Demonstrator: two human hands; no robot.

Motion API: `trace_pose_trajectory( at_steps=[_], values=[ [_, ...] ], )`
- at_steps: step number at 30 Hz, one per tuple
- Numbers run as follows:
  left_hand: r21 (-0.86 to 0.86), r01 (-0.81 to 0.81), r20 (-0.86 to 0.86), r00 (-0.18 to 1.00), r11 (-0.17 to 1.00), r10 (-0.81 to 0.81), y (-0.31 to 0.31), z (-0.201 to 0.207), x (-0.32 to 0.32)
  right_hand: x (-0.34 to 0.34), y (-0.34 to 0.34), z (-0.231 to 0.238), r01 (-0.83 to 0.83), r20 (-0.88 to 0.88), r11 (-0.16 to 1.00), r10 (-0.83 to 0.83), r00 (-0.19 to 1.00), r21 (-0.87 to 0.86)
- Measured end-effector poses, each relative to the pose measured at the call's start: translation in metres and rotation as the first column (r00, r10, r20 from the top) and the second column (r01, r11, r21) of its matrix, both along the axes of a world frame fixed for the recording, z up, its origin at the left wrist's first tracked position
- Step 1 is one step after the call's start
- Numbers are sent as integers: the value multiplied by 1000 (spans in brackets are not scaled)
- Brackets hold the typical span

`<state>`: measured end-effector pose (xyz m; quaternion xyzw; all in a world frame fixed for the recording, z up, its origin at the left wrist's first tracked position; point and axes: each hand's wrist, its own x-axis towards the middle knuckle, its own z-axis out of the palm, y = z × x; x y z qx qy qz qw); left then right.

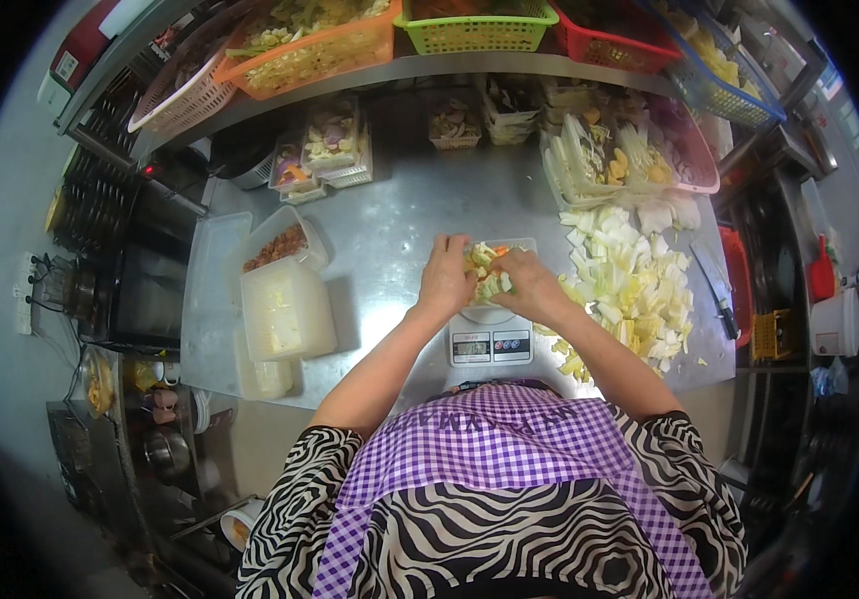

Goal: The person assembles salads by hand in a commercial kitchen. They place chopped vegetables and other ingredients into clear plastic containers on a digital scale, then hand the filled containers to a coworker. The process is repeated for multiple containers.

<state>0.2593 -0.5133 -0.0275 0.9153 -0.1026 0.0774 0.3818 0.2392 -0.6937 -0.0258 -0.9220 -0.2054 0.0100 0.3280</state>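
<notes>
Looking down on steel table (390,205), clock read from its middle. Spanning ten round to two, raised along the far side: overhead shelf (489,65), loaded left to right with white basket (188,105), orange basket (315,68), green basket (474,37), red basket (621,48) and blue basket (734,97). Spread at three: loose heap of cut cabbage (634,290), white to yellow-green. Grouped between one and two: clear tubs (599,155) of sliced vegetables, just beside pink basket (706,172). Sitting between eight and nine: white tub (287,309), partly hiding tub of red-brown pieces (276,246). Lying farther out at three: knife (713,283), dark handle toward four. At six, display facing the near edge: kitchen scale (490,345). Placed dead centre, over the scale: clear box (521,244), holding vegetable mix (481,262), green, white and orange. Set at nine against box rim, fingers bent: left hand (446,278); cannot tell whether gripping. Curled at three onto the mix: right hand (537,288); cannot tell whether pinching or pressing
</notes>
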Motion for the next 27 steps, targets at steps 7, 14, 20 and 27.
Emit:
trace_pose_trajectory(
  at_steps=[7,14,20,27],
  values=[
    [173,376,-115,926,910,-361,15,-3,23,6,-3,-28,-57,86,985,71,994,-161],
    [-208,-88,578,792,974,196,154,194,138,-14,-38,45,114,-30,973,-110,993,199],
    [339,-603,187,795,722,577,308,301,245,-43,-88,23,360,-211,876,-305,929,321],
    [595,-257,-277,824,762,494,300,311,270,-60,-83,-12,482,-404,810,-339,850,335]
  ],
)
